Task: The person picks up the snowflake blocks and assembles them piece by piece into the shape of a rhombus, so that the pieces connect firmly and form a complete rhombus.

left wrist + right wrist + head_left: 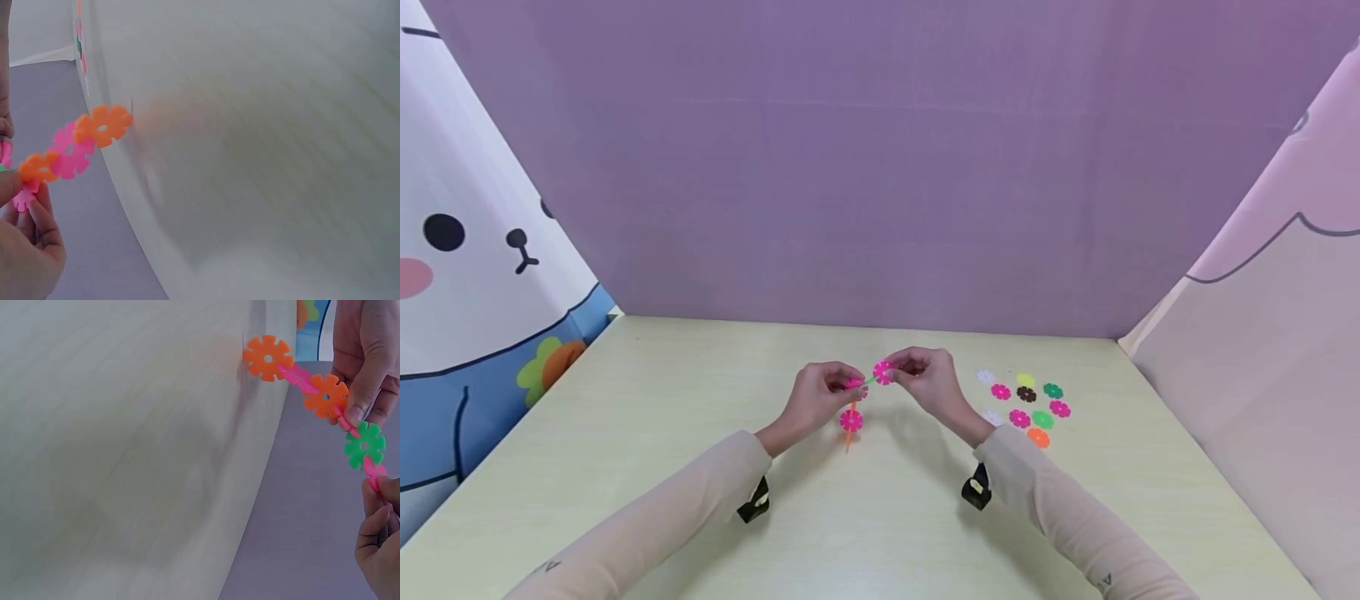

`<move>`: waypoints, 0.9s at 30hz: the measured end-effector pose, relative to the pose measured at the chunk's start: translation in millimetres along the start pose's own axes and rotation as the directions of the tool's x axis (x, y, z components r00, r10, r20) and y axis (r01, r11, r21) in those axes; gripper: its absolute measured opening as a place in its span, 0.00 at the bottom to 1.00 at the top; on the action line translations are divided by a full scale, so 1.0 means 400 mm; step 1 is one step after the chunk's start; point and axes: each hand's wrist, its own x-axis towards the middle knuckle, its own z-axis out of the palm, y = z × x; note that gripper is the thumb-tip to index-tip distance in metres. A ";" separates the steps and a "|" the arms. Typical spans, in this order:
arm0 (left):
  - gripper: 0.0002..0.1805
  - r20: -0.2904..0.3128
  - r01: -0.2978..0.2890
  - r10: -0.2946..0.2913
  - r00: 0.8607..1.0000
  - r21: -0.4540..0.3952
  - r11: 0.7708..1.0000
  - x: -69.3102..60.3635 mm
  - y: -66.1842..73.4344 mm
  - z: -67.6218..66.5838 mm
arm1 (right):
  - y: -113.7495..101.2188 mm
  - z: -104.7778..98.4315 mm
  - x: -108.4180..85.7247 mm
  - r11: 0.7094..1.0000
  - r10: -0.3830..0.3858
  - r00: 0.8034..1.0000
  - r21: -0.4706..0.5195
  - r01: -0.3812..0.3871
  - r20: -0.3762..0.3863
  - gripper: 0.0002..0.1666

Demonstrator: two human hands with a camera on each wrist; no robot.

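Observation:
Both hands hold a chain of notched plastic snowflake discs above the table. My left hand pinches a pink disc in the middle of the chain between thumb and fingers. From there an orange disc, a pink disc and a last orange disc hang toward the tabletop. Between the hands, a green disc is slotted to the left hand's pink disc. My right hand pinches the end pink disc, whose edge meets the green disc. How deep that joint goes, I cannot tell.
Several loose discs lie to the right on the pale table, among them a yellow disc, a brown disc and an orange disc. A purple panel stands behind the table, with printed cloths on both sides.

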 end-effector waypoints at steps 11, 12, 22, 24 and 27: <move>0.10 0.050 0.019 -0.019 0.999 -0.013 1.000 -0.034 0.093 -0.018 | -0.072 -0.018 -0.015 0.999 -0.007 0.999 -0.034 0.008 0.048 0.08; 0.10 0.052 0.023 -0.023 0.998 -0.014 1.000 -0.034 0.093 -0.019 | -0.060 -0.019 -0.011 0.999 -0.013 0.998 -0.030 0.015 0.058 0.08; 0.12 0.054 0.082 -0.082 0.995 -0.002 0.997 -0.033 0.088 -0.021 | 0.021 -0.046 0.010 0.991 -0.027 0.990 -0.125 0.044 0.138 0.12; 0.12 0.054 0.088 -0.088 0.995 0.000 0.996 -0.035 0.087 -0.022 | 0.027 -0.057 0.006 0.988 -0.015 0.991 -0.151 0.034 0.130 0.13; 0.11 0.057 0.089 -0.089 0.994 0.001 0.996 -0.038 0.085 -0.024 | 0.037 -0.077 -0.003 0.983 0.009 0.992 -0.185 0.013 0.122 0.13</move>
